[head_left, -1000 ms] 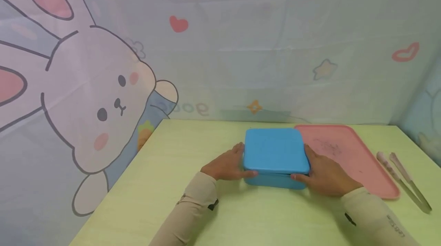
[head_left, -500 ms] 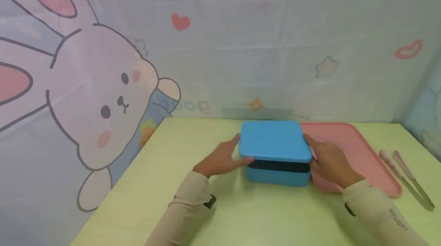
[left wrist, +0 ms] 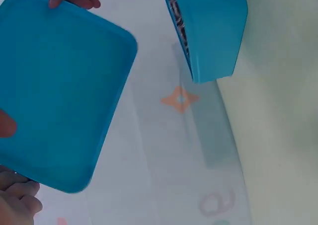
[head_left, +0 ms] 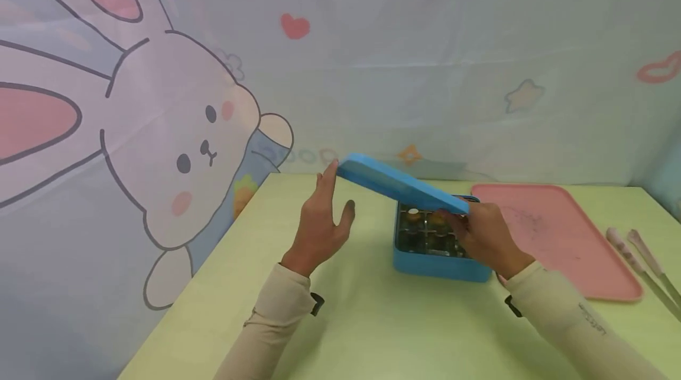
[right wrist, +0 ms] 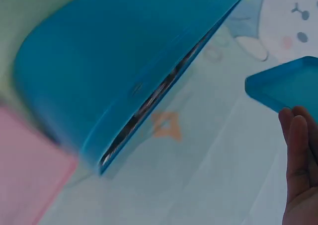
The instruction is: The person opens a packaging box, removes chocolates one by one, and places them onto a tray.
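Note:
My right hand [head_left: 486, 235] pinches one edge of a blue rectangular lid [head_left: 396, 182], which is tilted up above the box with its left end higher. My left hand [head_left: 318, 226] is at the raised end, its straight fingers right at the lid's edge and its thumb spread away. Below stands the blue box [head_left: 441, 268], uncovered, with a divided interior; small items, some yellowish and one white-topped, show in it, partly hidden by the right hand and lid. In the left wrist view, the lid's underside [left wrist: 64, 96] faces the camera beside the box [left wrist: 216, 31].
Behind and right of the box lies a pink tray [head_left: 574, 250] with a dark smudge on it. Tongs [head_left: 638, 262] with marbled handles lie at the right of the yellow-green table [head_left: 362, 321]. A cloth [head_left: 404, 72] printed with a rabbit hangs behind.
The lid came up off the box and swung up to the left, showing the inside. My left hand let go of its near side, rose and opened; the right kept hold.

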The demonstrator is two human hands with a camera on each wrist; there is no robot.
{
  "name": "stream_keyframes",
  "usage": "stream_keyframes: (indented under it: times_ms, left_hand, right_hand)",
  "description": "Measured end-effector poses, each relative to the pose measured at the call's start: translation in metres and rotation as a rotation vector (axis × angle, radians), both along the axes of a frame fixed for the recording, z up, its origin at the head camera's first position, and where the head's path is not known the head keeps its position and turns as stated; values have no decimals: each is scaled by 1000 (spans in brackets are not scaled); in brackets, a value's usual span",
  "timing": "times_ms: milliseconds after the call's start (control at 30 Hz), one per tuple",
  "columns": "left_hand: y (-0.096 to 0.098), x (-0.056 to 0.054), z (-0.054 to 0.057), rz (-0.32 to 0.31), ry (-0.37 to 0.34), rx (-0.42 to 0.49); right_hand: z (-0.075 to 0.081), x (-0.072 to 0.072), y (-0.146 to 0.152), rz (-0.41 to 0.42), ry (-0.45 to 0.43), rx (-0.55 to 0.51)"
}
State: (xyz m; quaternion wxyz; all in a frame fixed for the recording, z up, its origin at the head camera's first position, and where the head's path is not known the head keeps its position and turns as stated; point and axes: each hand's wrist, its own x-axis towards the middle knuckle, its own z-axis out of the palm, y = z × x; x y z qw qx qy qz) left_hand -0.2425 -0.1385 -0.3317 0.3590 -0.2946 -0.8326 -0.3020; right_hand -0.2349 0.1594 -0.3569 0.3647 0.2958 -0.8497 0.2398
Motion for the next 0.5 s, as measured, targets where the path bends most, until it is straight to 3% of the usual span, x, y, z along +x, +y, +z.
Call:
stream_keyframes:
  times_ms: [100, 200, 333, 433, 500]
  left_hand:
    - [-9, -1, 1, 48, 96, 69]
    - [-21, -1, 1, 143, 85, 111]
    - [-40, 0, -4, 312, -70, 125]
    - [-56, -2, -12, 411, -237, 106]
    - [-66, -5, -19, 452, -326, 80]
  right_hand:
    - [1, 0, -18, 47, -149, -152]
    - [1, -3, -35, 87, -357, -322]
    - [3, -9, -58, 80, -646, -507]
    - [4, -13, -76, 31, -816, -543]
    - [5, -14, -88, -6, -880, -512]
